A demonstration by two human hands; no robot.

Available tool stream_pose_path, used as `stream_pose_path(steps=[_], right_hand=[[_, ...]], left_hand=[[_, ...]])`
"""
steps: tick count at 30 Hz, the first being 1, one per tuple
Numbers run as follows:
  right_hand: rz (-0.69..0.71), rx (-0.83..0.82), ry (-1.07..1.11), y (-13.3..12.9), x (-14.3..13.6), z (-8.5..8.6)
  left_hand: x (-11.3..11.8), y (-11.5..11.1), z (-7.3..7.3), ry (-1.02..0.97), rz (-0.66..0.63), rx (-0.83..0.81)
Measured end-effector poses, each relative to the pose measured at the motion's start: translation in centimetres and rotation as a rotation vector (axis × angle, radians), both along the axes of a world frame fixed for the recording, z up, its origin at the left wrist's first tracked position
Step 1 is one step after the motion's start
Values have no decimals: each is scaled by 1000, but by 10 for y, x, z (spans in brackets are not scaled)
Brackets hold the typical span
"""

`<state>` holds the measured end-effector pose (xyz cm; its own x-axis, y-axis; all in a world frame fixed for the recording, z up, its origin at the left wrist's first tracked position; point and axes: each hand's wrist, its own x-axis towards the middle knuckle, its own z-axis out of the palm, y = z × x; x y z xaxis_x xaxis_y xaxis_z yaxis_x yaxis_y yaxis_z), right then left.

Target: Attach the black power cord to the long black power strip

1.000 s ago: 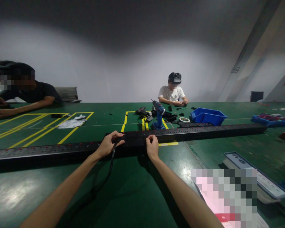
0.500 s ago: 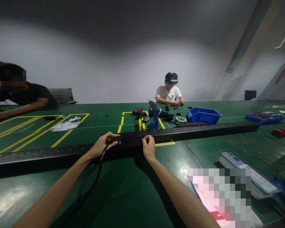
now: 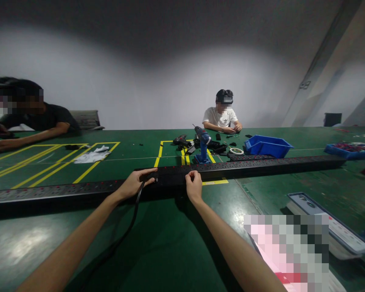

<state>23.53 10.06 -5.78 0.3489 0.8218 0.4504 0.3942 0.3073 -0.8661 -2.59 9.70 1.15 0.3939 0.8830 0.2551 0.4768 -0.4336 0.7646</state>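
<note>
A very long black power strip (image 3: 255, 167) with rows of sockets and red marks lies across the green table. My left hand (image 3: 133, 185) grips the strip near its middle, fingers over the top and thumb on the front. A black cable (image 3: 136, 211) leaves the strip under that hand and hangs down over the table towards me. To the right, my right hand (image 3: 194, 185) is closed in a pinch against the strip's plain black middle part (image 3: 170, 179). Anything between those fingertips is too small or hidden to make out.
Behind the strip stands a blue cordless drill (image 3: 202, 147); a second drill (image 3: 180, 140) lies among black parts. A blue bin (image 3: 269, 147), a roll of tape (image 3: 236, 151) and a lidded box (image 3: 328, 223) are to the right. Two people sit across the table.
The view has shifted slightly, so most things appear farther right. Both hands keep nearly the same hold on the strip.
</note>
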Motion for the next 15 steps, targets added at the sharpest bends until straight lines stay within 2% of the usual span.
stream_pose_path(steps=[7,15], right_hand=[[4,-4,-6,-1,0,2],[-8,19,-37,1,0,0]], left_hand=[[1,-1,3,66,-23,0],[9,-4,1,295,-4,255]])
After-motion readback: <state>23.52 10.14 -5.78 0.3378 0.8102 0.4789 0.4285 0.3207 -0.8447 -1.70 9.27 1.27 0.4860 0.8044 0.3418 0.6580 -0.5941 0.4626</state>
